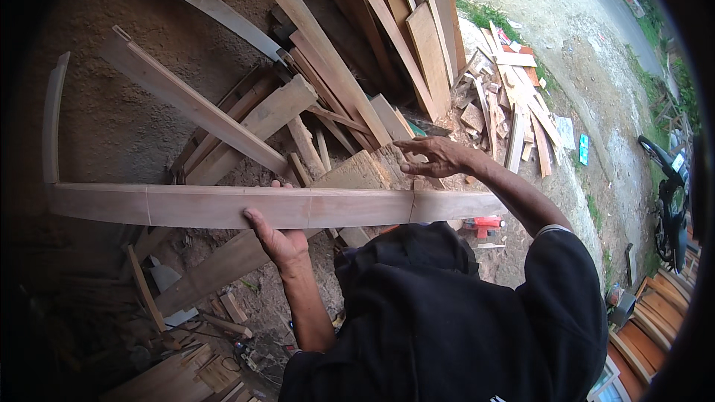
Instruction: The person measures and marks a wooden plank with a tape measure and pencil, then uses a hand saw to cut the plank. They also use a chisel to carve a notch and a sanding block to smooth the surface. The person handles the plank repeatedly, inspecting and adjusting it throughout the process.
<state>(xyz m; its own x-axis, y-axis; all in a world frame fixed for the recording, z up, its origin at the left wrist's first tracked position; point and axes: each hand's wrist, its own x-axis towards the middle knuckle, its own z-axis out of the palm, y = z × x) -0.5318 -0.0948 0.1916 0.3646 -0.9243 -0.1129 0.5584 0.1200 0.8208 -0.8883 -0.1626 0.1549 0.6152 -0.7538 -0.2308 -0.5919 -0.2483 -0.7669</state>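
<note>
A long, pale wooden plank [223, 205] lies crosswise in front of me, with thin dark lines marked across its face. My left hand [281, 238] grips it a little left of its middle, thumb on the near side and fingertips showing over the far edge. Beyond the plank, to the right, my right hand [438, 156] is held up with fingers stretched and apart, holding nothing. At the plank's left end a narrow strip of wood [54, 119] runs away from me; whether the two are joined I cannot tell. A rough wooden block [361, 171] shows behind the plank, below my right hand.
Boards [328, 45] lean at the far side beside a brown wall [186, 52]. Offcuts [514, 97] are heaped at the far right. A red object [485, 225] lies beyond the plank's right part. A motorcycle [672, 201] and several wooden frames [648, 320] are at the right.
</note>
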